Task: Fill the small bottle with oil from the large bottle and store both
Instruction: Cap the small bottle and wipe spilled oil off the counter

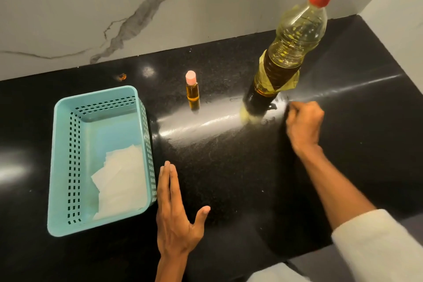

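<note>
Black granite counter [229,167] streaked | small bottle [191,88] capped, full, centre far | large bottle [286,52] far right | left hand [176,213] flat, fingers straight, beside teal basket [60,167] | right hand [304,123] curled at large bottle's base, blurred, so cannot tell if it grips | risk: the tall bottle is likely greasy and could slip or topple

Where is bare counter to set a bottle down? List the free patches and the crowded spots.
Free: black counter between the left hand and right hand; the far right beyond the red-capped large oil bottle. Crowded: the gap between it and the pink-capped small bottle; the teal perforated plastic basket holds white paper.
</note>
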`<state>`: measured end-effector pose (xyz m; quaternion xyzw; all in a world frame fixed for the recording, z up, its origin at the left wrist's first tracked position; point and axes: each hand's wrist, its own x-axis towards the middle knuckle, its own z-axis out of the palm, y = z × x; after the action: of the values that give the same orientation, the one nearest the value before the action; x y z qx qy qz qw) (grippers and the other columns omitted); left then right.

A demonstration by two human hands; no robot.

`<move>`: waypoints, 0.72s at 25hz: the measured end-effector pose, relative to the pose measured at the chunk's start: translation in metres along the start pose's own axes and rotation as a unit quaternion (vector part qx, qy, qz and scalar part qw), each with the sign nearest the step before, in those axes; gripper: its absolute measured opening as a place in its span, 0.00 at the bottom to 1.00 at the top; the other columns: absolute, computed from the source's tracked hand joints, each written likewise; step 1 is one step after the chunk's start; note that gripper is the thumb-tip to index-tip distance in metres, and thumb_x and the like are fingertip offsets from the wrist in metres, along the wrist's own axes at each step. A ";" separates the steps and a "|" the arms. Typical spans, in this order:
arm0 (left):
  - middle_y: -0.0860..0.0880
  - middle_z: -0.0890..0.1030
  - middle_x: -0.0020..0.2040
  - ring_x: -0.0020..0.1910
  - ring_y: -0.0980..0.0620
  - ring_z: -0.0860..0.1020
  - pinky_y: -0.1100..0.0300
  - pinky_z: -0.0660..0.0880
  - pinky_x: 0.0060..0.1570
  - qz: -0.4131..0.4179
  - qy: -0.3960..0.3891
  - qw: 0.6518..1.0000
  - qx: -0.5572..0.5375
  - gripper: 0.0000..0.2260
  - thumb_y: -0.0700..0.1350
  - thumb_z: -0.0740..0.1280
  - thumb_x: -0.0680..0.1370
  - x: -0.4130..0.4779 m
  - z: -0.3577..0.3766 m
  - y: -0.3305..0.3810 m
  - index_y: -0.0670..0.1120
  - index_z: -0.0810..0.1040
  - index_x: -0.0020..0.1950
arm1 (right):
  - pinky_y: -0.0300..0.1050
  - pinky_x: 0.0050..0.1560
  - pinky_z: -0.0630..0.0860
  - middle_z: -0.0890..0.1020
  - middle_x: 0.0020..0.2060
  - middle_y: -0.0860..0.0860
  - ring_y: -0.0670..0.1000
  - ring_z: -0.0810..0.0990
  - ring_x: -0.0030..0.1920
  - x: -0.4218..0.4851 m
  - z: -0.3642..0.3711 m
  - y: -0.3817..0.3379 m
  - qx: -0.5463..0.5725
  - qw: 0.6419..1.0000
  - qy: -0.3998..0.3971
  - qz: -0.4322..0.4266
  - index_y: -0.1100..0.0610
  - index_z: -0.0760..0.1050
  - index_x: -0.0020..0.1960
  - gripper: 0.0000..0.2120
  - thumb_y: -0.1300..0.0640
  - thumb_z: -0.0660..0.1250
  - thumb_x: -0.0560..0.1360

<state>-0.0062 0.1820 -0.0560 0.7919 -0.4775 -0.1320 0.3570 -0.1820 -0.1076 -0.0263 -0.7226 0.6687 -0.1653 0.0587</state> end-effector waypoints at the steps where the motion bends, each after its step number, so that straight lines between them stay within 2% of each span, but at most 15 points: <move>1: 0.41 0.55 0.82 0.82 0.44 0.54 0.60 0.51 0.80 0.004 0.004 1.000 -0.002 0.42 0.69 0.50 0.80 0.000 0.000 0.000 0.37 0.53 0.80 | 0.50 0.39 0.76 0.79 0.36 0.62 0.62 0.78 0.37 -0.017 0.011 -0.026 0.020 0.999 -0.002 -0.040 0.64 0.83 0.43 0.07 0.66 0.65 0.74; 2: 0.41 0.56 0.82 0.82 0.44 0.54 0.57 0.51 0.80 0.009 0.009 1.000 -0.007 0.41 0.68 0.48 0.81 0.000 0.001 -0.001 0.36 0.53 0.80 | 0.48 0.36 0.76 0.78 0.34 0.61 0.61 0.78 0.34 -0.043 0.019 -0.059 0.052 0.992 -0.025 -0.110 0.63 0.82 0.41 0.05 0.67 0.67 0.73; 4: 0.41 0.57 0.82 0.81 0.43 0.55 0.53 0.54 0.80 0.012 0.019 1.000 -0.017 0.36 0.63 0.46 0.83 -0.001 0.002 -0.004 0.37 0.52 0.81 | 0.41 0.32 0.71 0.77 0.35 0.58 0.57 0.76 0.33 -0.111 0.025 -0.120 0.111 0.945 -0.109 -0.286 0.62 0.82 0.44 0.04 0.68 0.71 0.70; 6: 0.44 0.57 0.82 0.81 0.44 0.56 0.51 0.55 0.79 0.004 0.024 1.000 -0.011 0.31 0.59 0.46 0.84 -0.001 0.003 -0.006 0.40 0.53 0.81 | 0.44 0.36 0.70 0.76 0.42 0.58 0.55 0.75 0.39 -0.153 0.015 -0.145 0.149 0.883 -0.261 -0.360 0.63 0.79 0.54 0.10 0.68 0.66 0.74; 7: 0.45 0.57 0.82 0.81 0.45 0.56 0.52 0.55 0.79 -0.001 0.023 1.000 0.002 0.29 0.57 0.47 0.85 -0.001 0.004 -0.007 0.41 0.55 0.81 | 0.46 0.37 0.73 0.76 0.44 0.58 0.56 0.75 0.40 -0.151 0.011 -0.140 0.159 0.871 -0.276 -0.375 0.63 0.79 0.56 0.11 0.67 0.64 0.75; 8: 0.46 0.58 0.81 0.81 0.46 0.56 0.52 0.55 0.79 -0.006 0.018 1.000 0.022 0.27 0.54 0.49 0.85 -0.001 0.005 -0.007 0.41 0.58 0.80 | 0.46 0.36 0.75 0.77 0.41 0.58 0.56 0.75 0.38 -0.138 0.011 -0.125 0.153 0.886 -0.232 -0.372 0.63 0.80 0.54 0.11 0.65 0.62 0.75; 9: 0.47 0.59 0.81 0.81 0.47 0.56 0.53 0.55 0.79 -0.011 0.010 0.999 0.046 0.26 0.52 0.50 0.84 0.000 0.005 -0.007 0.42 0.60 0.80 | 0.44 0.34 0.76 0.77 0.38 0.57 0.56 0.76 0.35 -0.118 0.012 -0.102 0.136 0.915 -0.165 -0.342 0.63 0.82 0.49 0.12 0.62 0.60 0.75; 11: 0.45 0.62 0.80 0.81 0.46 0.56 0.55 0.54 0.78 -0.010 -0.008 0.995 0.098 0.25 0.50 0.52 0.83 0.001 0.007 -0.003 0.42 0.62 0.79 | 0.43 0.34 0.72 0.77 0.34 0.58 0.59 0.77 0.33 -0.058 0.005 -0.035 0.075 0.971 -0.073 -0.214 0.62 0.83 0.42 0.16 0.58 0.56 0.75; 13: 0.44 0.63 0.79 0.81 0.45 0.57 0.52 0.57 0.77 -0.007 -0.023 0.991 0.133 0.25 0.52 0.52 0.83 0.001 0.008 -0.001 0.43 0.63 0.78 | 0.46 0.39 0.68 0.78 0.37 0.61 0.61 0.77 0.38 -0.011 -0.019 0.032 -0.011 0.996 -0.034 -0.083 0.62 0.84 0.46 0.14 0.61 0.60 0.76; 15: 0.43 0.64 0.79 0.80 0.44 0.57 0.49 0.59 0.76 -0.015 -0.027 0.989 0.145 0.26 0.53 0.52 0.83 0.001 0.008 0.000 0.42 0.64 0.78 | 0.45 0.42 0.68 0.79 0.39 0.62 0.61 0.77 0.40 -0.001 -0.029 0.050 -0.023 1.000 -0.011 0.009 0.63 0.84 0.49 0.10 0.63 0.63 0.77; 16: 0.43 0.64 0.79 0.80 0.44 0.57 0.49 0.59 0.76 -0.018 -0.028 0.988 0.149 0.26 0.53 0.52 0.83 0.001 0.008 0.000 0.42 0.64 0.78 | 0.42 0.39 0.66 0.78 0.38 0.62 0.61 0.77 0.38 -0.010 -0.023 0.032 -0.007 1.000 -0.008 0.005 0.63 0.84 0.47 0.10 0.64 0.63 0.75; 18: 0.43 0.63 0.79 0.81 0.45 0.57 0.51 0.57 0.77 -0.021 -0.025 0.988 0.151 0.26 0.52 0.52 0.83 0.001 0.009 0.000 0.42 0.62 0.79 | 0.40 0.34 0.65 0.77 0.34 0.59 0.59 0.76 0.33 -0.056 0.002 -0.029 0.077 0.990 -0.036 -0.113 0.63 0.83 0.42 0.12 0.63 0.61 0.74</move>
<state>-0.0104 0.1774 -0.0619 0.8431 -0.4839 -0.0857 0.2182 -0.1569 -0.0494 -0.0283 -0.7920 0.5659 -0.1958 0.1188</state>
